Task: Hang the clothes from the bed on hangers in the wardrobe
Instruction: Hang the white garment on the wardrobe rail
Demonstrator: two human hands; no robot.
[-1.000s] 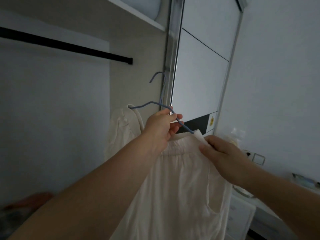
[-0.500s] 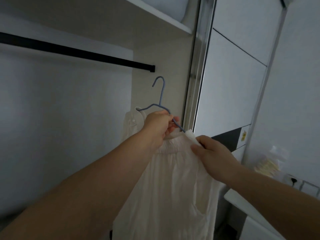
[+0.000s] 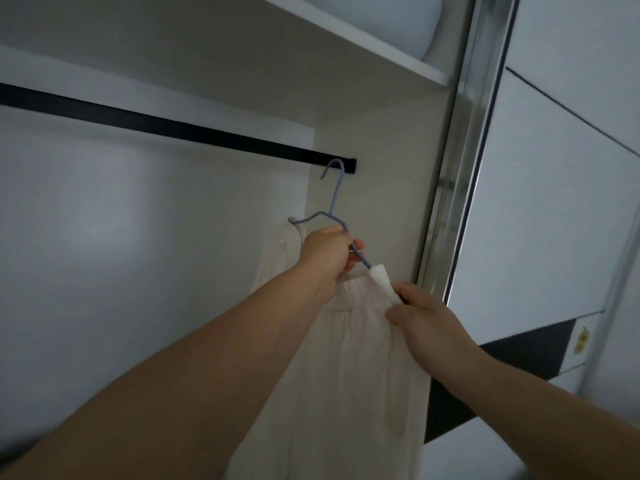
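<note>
- Garment, cream, hangs on a blue hanger inside the wardrobe, at the far right end of the opening.
- Left hand has its fingers curled round the hanger's right shoulder wire, just under the neck.
- Right hand pinches the garment's right top edge between thumb and fingers, just below the hanger's right tip.
- Hanger hook sits right at the black rail, close to its right end bracket; whether it is over the rail I cannot tell.
- Garment's left strap drapes over the hanger's left end, and the cloth falls down between the two forearms.
- Shelf runs above the rail, with a pale bundle on top of it.
- Sliding door, with a metal frame, stands just right of the hanger.
- Wardrobe back wall is plain white; the room is dim.
</note>
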